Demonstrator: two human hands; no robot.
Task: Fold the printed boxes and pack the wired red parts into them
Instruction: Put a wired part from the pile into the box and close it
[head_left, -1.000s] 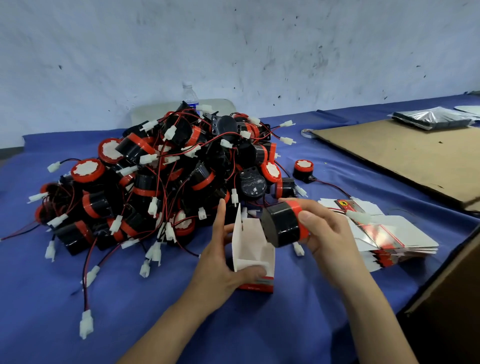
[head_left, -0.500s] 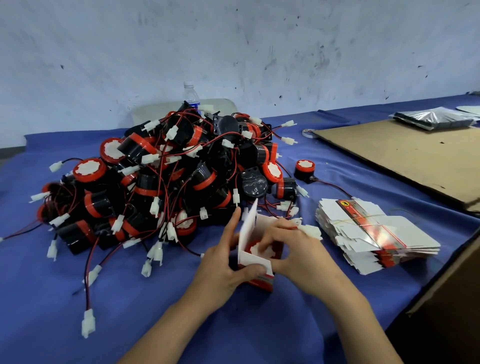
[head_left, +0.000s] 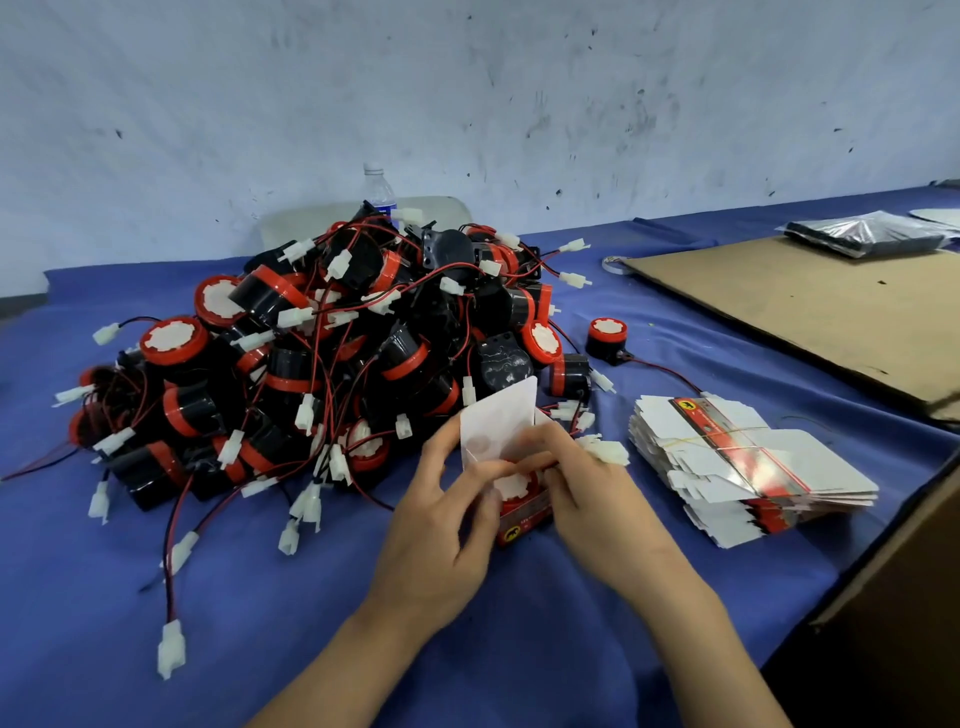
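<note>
Here, open box (head_left: 522, 519) — red part (head_left: 514, 486) inside

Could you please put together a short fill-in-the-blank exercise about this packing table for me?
1. A red part sits ____ the open box held by the left hand and right hand.
2. The banded stack of flat boxes lies to the ____ of the open box.
3. The water bottle stands ____ the pile of parts.
4. The table is covered by a ____ cloth.

Missing words: inside; right; behind; blue.
</note>
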